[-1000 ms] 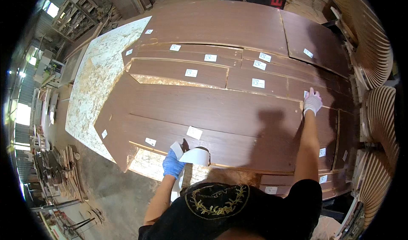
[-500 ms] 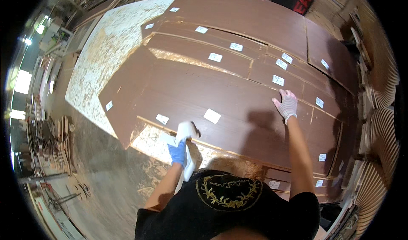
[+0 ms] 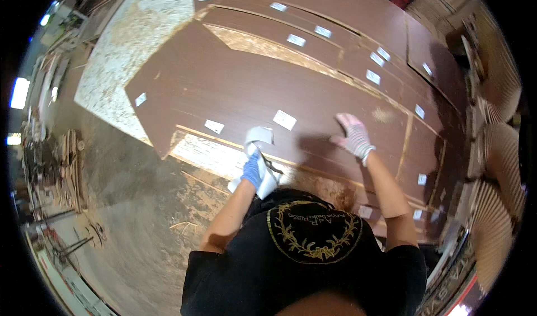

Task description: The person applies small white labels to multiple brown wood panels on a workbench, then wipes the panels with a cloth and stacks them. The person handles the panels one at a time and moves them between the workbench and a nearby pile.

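Loosely curled, a white paper strip (image 3: 260, 136) sits in the blue-gloved left hand (image 3: 251, 170)

The left hand grasps the paper strip at the near edge of a large brown panel (image 3: 235, 86). One end of the strip curls up beyond the fingers over the panel, while more of it hangs below, close to the person's black shirt (image 3: 313, 235), which carries a gold wreath print.

The right hand, in a pale glove with striped cuff and pinkish fingers, is released, with fingers spread above the same panel (image 3: 353, 137); whether it touches the surface, I cannot tell. A dusty patch (image 3: 384, 114) marks the brown surface just beyond it.

Near the paper strip, a white label (image 3: 285, 120) lies to its right and a smaller label (image 3: 213, 126) to its left. Narrow brown panels (image 3: 268, 31) with labels of their own lie farther off, past a gap filled with sawdust (image 3: 263, 47). At the left, the white bench (image 3: 109, 81) shows from under the panels. Wood offcuts (image 3: 71, 170) are heaped well apart, above the floor's (image 3: 128, 204) grey stretch.
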Action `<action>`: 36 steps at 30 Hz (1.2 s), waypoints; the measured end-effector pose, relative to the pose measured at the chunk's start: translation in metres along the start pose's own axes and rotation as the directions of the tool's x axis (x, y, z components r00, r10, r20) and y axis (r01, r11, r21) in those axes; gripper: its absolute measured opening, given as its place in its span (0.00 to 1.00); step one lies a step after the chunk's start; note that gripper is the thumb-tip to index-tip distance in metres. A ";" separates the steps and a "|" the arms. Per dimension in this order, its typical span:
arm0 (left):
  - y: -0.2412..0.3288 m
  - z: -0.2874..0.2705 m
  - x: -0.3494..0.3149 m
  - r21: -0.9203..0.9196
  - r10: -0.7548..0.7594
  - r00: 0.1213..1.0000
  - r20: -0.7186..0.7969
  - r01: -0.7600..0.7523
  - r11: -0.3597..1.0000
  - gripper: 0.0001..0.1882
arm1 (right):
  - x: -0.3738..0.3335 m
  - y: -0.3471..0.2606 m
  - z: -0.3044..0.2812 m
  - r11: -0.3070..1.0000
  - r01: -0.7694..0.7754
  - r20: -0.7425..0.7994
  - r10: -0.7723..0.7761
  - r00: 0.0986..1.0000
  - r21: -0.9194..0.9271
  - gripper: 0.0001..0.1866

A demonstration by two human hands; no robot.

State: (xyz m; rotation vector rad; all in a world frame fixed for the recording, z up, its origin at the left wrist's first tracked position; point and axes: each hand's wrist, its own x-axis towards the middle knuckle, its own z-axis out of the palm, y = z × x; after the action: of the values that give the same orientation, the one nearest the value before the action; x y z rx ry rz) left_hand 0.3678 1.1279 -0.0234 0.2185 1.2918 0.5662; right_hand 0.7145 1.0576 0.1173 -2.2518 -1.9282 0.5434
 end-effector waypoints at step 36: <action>0.272 -0.004 -0.057 0.578 0.709 0.188 0.679 -0.732 -0.359 0.17 | -0.246 -0.051 -0.026 0.944 -0.297 -0.107 0.283 0.953 -0.148 0.48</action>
State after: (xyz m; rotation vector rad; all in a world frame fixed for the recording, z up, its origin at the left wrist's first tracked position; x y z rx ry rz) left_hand 0.2803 1.3274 0.1484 2.3071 1.1054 0.8791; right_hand 0.6467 0.8307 0.2044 -2.6374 -1.6655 0.3236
